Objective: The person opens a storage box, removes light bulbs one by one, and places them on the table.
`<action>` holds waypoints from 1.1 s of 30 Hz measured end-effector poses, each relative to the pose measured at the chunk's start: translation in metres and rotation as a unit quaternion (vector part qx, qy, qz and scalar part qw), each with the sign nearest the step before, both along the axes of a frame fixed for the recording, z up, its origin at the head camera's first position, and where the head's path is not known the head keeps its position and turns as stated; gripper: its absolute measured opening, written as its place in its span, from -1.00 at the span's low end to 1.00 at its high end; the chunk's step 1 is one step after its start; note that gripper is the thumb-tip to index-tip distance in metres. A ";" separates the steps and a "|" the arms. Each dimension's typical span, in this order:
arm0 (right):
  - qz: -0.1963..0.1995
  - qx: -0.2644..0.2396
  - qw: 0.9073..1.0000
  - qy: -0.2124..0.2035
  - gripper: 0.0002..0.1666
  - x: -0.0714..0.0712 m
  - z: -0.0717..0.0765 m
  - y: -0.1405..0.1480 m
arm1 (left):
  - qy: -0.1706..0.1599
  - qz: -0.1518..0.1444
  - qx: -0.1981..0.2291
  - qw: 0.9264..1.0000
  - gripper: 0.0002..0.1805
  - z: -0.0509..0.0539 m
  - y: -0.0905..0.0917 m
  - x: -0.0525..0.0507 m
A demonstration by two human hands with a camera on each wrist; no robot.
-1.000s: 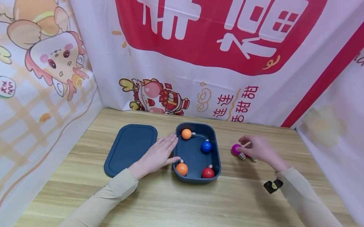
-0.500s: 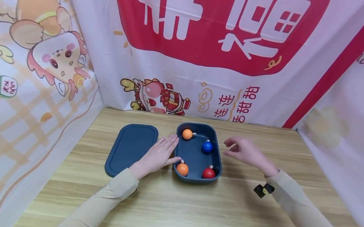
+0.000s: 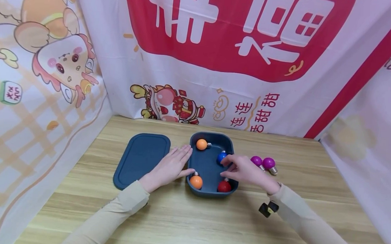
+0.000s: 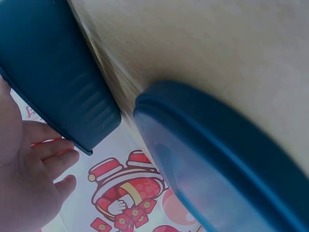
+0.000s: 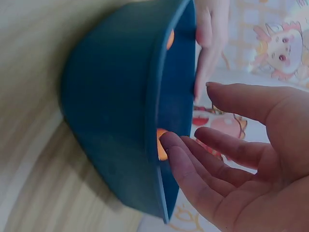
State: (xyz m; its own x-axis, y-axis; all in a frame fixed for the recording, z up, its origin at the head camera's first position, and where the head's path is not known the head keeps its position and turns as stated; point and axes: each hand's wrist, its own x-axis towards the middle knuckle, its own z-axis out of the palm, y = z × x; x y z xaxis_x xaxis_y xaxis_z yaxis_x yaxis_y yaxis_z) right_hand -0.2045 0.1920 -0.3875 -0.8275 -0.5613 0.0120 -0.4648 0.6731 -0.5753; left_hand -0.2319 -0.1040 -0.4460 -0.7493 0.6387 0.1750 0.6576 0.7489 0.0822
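A dark blue open box [image 3: 206, 171] holds two round orange bulbs [image 3: 201, 144], a blue bulb [image 3: 221, 158] and a red bulb [image 3: 224, 186]. My left hand [image 3: 168, 167] lies with straight fingers against the box's left rim; the left wrist view shows its fingers [image 4: 60, 164] at that rim. Over the right side of the box hovers my right hand [image 3: 247, 171], thumb and fingers apart and nothing between them, also plain in the right wrist view. It partly covers the blue bulb. Two purple bulbs [image 3: 268, 163] lie side by side on the table, right of the box.
A flat dark blue lid [image 3: 142, 159] lies on the wooden table [image 3: 192, 222] left of the box, partly under my left hand in the head view. Printed cloth [image 3: 229, 83] stands along the back and both sides.
My right hand has left the purple bulbs and moved left until it is over the box, bringing both purple bulbs into sight. The left hand stays at the rim.
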 end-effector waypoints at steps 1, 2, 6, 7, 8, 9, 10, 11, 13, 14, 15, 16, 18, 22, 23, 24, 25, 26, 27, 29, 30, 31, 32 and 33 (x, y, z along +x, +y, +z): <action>0.006 0.002 1.000 -0.001 -0.61 0.000 -0.002 -0.003 | -0.001 0.001 0.000 1.000 -0.11 0.000 0.000 0.000; 0.010 0.003 1.000 -0.003 -0.61 0.000 -0.003 -0.007 | -0.003 0.002 -0.001 1.000 -0.11 0.000 0.000 0.000; 0.022 0.008 1.000 -0.010 -0.59 -0.001 -0.009 -0.020 | -0.010 0.005 -0.004 1.000 -0.10 0.000 0.000 0.000; 0.024 0.009 1.000 -0.012 -0.58 -0.001 -0.010 -0.023 | -0.011 0.005 -0.005 1.000 -0.10 0.001 0.000 0.001; 0.026 0.010 0.999 -0.015 -0.57 -0.001 -0.012 -0.027 | -0.011 0.004 -0.004 1.000 -0.10 0.001 0.000 0.001; 0.029 0.011 0.999 -0.016 -0.57 -0.001 -0.013 -0.030 | -0.010 0.004 -0.003 1.000 -0.10 0.001 0.000 0.001; 0.032 0.011 0.999 -0.016 -0.56 -0.001 -0.014 -0.033 | -0.008 0.002 -0.002 1.000 -0.11 0.001 -0.001 0.000; 0.037 0.012 0.999 -0.015 -0.56 -0.002 -0.016 -0.036 | -0.005 0.001 -0.001 1.000 -0.11 0.001 -0.001 0.000; 0.043 0.015 0.999 -0.013 -0.56 -0.002 -0.019 -0.041 | 0.000 -0.001 -0.001 1.000 -0.12 0.000 -0.001 0.000; 0.047 0.017 0.999 -0.012 -0.56 -0.002 -0.020 -0.044 | 0.002 -0.003 -0.001 1.000 -0.12 0.000 -0.001 -0.001; 0.050 0.018 0.999 -0.010 -0.57 -0.002 -0.022 -0.046 | 0.004 -0.003 -0.001 1.000 -0.12 0.000 -0.001 -0.001; 0.054 0.019 0.998 -0.008 -0.57 -0.002 -0.023 -0.048 | 0.005 -0.004 0.000 1.000 -0.12 -0.001 -0.001 -0.001; 0.056 0.023 0.998 -0.008 -0.57 -0.002 -0.024 -0.052 | 0.007 -0.005 0.000 1.000 -0.13 -0.001 -0.001 -0.001; 0.057 0.035 0.998 -0.014 -0.57 -0.002 -0.027 -0.058 | 0.007 -0.004 -0.001 1.000 -0.13 -0.002 -0.001 -0.002; 0.058 0.038 0.997 -0.017 -0.57 -0.002 -0.027 -0.059 | 0.007 -0.004 -0.002 1.000 -0.13 -0.002 -0.001 -0.002; 0.059 0.044 0.997 -0.018 -0.57 -0.002 -0.028 -0.060 | 0.008 -0.004 -0.003 1.000 -0.13 -0.002 -0.001 -0.002; 0.060 0.048 0.997 -0.019 -0.58 -0.002 -0.028 -0.061 | 0.007 -0.004 -0.003 1.000 -0.13 -0.002 -0.001 -0.002; 0.062 0.054 0.996 -0.020 -0.58 -0.003 -0.029 -0.062 | 0.007 -0.004 -0.003 1.000 -0.13 -0.002 0.000 -0.002; 0.062 0.058 0.996 -0.021 -0.59 -0.003 -0.029 -0.063 | 0.007 -0.005 -0.003 1.000 -0.13 -0.003 0.000 -0.002; 0.063 0.065 0.996 -0.021 -0.60 -0.003 -0.030 -0.064 | 0.007 -0.004 -0.002 1.000 -0.13 -0.003 0.000 -0.002; 0.062 0.068 0.995 -0.020 -0.61 -0.003 -0.030 -0.065 | 0.008 -0.004 -0.002 1.000 -0.13 -0.003 0.000 -0.002; 0.062 0.070 0.995 -0.019 -0.62 -0.003 -0.030 -0.066 | 0.008 -0.004 -0.001 1.000 -0.13 -0.003 0.000 -0.002; 0.062 0.072 0.995 -0.019 -0.63 -0.003 -0.030 -0.067 | 0.008 -0.003 -0.001 1.000 -0.13 -0.003 0.000 -0.002; 0.062 0.072 0.995 -0.019 -0.64 -0.003 -0.031 -0.068 | 0.007 -0.004 0.000 1.000 -0.13 -0.003 0.000 -0.001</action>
